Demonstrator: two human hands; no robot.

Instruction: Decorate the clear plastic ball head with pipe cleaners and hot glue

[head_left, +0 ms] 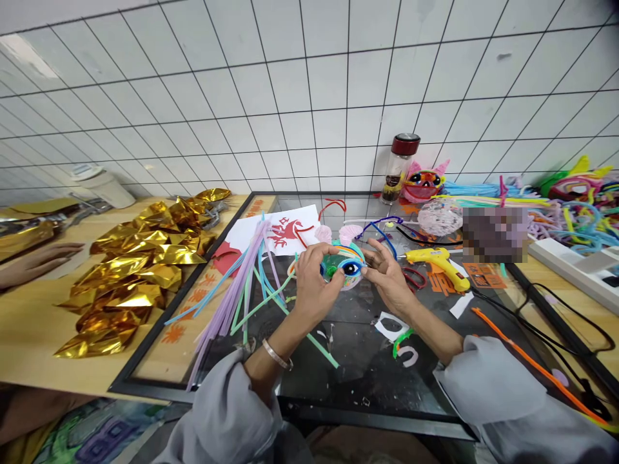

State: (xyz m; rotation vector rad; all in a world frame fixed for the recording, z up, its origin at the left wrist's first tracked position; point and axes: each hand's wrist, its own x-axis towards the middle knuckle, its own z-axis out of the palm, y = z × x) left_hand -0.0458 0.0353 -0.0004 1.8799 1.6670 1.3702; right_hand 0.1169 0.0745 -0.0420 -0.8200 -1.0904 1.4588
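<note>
A colourful animal mask (344, 249) made of pipe cleaners, with pink round ears and a large blue-rimmed eye (351, 267), is held between my hands over the dark glass board. My left hand (316, 283) grips its left side, thumb and fingers closed and covering part of that side. On the other side, my right hand (389, 277) pinches the edge beside the blue eye with thumb and fingertips. A bundle of lilac, blue and green pipe cleaners (236, 290) lies to the left. Paper scraps (391, 327) sit below my right hand.
A yellow hot glue gun (440, 265) lies at right, its cord trailing off. Gold foil pieces (140, 270) cover the left table, where another person's hand (48, 258) rests. A glass bottle (399, 169) and a pink mask (425, 182) stand by the tiled wall. A power strip (575, 270) sits far right.
</note>
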